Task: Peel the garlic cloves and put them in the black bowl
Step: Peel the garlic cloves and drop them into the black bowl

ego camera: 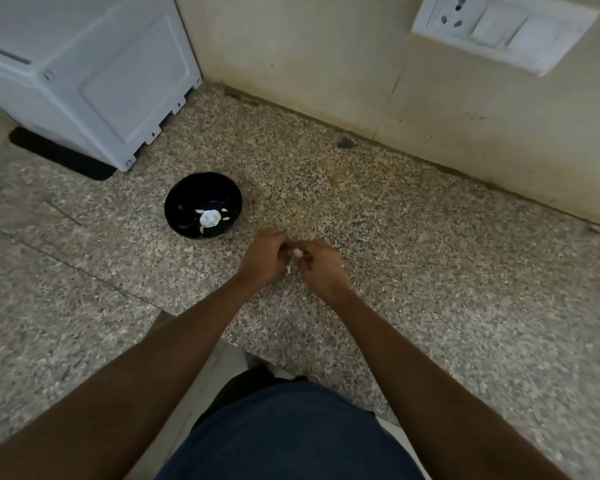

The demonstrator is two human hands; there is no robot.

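Head view: both hands meeting above the speckled counter.
Garlic clove: pinched between left hand and right hand, fingers of both clenched on it.
Handling: likely light, firm, slippery once bared; papery skin brittle.
Hold: best by the ends.
Black bowl: left of the hands, pale garlic inside.

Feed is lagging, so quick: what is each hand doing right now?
Left hand: closed, fingers pinching the garlic clove.
Right hand: closed, fingers on the same clove; both over the counter, beside the black bowl.
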